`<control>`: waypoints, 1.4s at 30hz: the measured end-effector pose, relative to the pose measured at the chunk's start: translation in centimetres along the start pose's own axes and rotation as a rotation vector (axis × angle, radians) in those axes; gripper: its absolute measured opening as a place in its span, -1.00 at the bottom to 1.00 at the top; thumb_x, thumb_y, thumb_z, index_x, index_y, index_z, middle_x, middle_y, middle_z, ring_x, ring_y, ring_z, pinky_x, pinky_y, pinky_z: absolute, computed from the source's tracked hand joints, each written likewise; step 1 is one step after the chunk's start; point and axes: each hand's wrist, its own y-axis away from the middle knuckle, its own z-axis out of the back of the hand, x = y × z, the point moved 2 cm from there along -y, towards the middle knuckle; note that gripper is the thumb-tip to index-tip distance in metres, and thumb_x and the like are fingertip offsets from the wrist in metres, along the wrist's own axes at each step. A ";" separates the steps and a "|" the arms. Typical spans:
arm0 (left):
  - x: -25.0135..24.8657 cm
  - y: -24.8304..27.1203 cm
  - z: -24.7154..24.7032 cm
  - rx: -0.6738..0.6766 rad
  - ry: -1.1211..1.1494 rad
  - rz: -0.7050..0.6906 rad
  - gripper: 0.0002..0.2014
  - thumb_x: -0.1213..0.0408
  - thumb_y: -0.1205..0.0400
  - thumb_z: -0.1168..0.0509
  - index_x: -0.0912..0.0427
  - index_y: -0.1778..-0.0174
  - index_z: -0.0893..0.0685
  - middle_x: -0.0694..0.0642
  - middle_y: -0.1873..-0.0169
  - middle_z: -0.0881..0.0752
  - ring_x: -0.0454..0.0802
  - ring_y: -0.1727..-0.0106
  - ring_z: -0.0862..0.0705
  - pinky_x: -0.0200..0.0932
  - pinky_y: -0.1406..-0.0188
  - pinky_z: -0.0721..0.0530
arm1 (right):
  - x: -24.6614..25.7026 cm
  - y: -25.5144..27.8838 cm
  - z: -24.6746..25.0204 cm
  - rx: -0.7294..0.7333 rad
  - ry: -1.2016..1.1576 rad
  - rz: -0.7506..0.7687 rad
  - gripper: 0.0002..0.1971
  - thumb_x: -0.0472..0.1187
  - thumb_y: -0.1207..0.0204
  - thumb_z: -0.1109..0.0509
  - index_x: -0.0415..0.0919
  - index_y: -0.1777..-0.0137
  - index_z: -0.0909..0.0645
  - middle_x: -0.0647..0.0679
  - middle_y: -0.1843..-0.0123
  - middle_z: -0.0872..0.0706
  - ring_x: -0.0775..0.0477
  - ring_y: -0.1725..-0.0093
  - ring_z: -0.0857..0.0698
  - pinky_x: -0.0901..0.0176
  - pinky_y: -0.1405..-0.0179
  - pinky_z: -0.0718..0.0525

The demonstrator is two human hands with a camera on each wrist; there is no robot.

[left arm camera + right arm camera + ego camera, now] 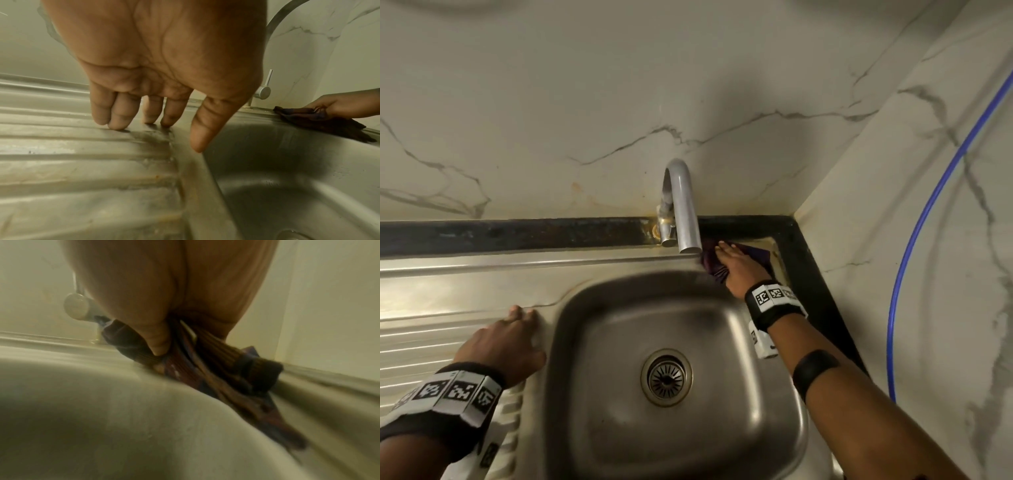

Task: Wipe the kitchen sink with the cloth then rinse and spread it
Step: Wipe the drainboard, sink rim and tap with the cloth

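Note:
The steel sink (592, 342) fills the middle of the head view, and no water runs from its curved faucet (683, 205). A dark purple striped cloth (714, 270) lies bunched on the sink's back right rim, just right of the spout. My right hand (739, 267) lies on top of the cloth. In the right wrist view the thumb (158, 340) digs into the cloth (226, 369) and grips a fold against the palm. My left hand (517, 329) rests on the ridged drainboard (431, 308) left of the basin, fingers straight, fingertips (121, 125) touching the metal, holding nothing.
The marble wall corner closes in behind and to the right of the cloth. A black counter strip (517, 236) runs along the back. A blue hose (914, 246) hangs on the right wall. The drain strainer (666, 377) sits in the basin floor.

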 end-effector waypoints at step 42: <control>0.5 -1.4 -0.6 0.064 0.007 0.045 -0.30 0.02 -0.59 -0.25 0.04 -0.64 -0.17 0.06 -0.62 -0.21 0.18 -0.39 -0.54 0.03 -0.27 -0.54 | 6.0 1.0 -2.9 -0.073 -0.067 -0.307 -0.45 -0.30 -0.61 -0.21 -0.39 -0.59 -0.24 -0.35 -0.63 -0.22 -0.36 -0.60 -0.23 -0.16 -0.55 -0.31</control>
